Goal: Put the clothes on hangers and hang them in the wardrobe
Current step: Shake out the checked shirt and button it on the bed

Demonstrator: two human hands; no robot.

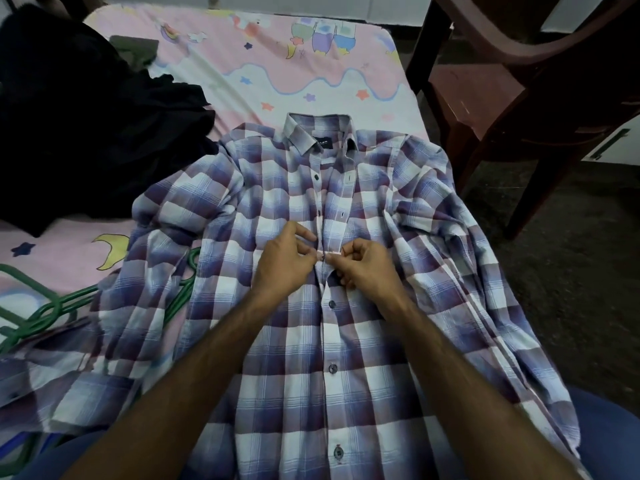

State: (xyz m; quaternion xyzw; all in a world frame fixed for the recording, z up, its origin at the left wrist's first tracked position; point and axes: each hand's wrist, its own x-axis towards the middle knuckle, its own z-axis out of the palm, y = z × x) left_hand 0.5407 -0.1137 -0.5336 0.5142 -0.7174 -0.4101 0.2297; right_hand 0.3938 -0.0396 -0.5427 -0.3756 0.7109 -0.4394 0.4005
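1. A plaid shirt (311, 341) of soft woven cloth, checked in purple, blue and white, lies face up and spread flat on the bed (242, 64), its collar toward the far edge and its hem at the near edge.
2. The sleeves fall out to both sides in loose folds; the right one hangs over the bed's right edge.
3. Small dark round buttons run down the placket; the lower ones are done up, and the upper two sit open beside their slits.
4. The bed sheet is pink and white, printed with stars, moons and cartoon figures.
5. Green plastic hangers (45, 313), thin and curved, lie at the bed's left edge, partly under the left sleeve.
6. A heap of dark clothes (86, 116), limp and crumpled, fills the far left corner.
7. A brown plastic chair (519, 81) stands on the floor off the far right corner.
8. Both bare forearms reach in from the near edge and meet at mid-chest of the shirt.
9. The left hand (282, 263) is curled, thumb and forefinger pinched on the placket edge at a button.
10. The right hand (363, 263) is curled likewise, fingers nipped tight on the opposite edge, knuckles up, fingertips almost touching the left's.
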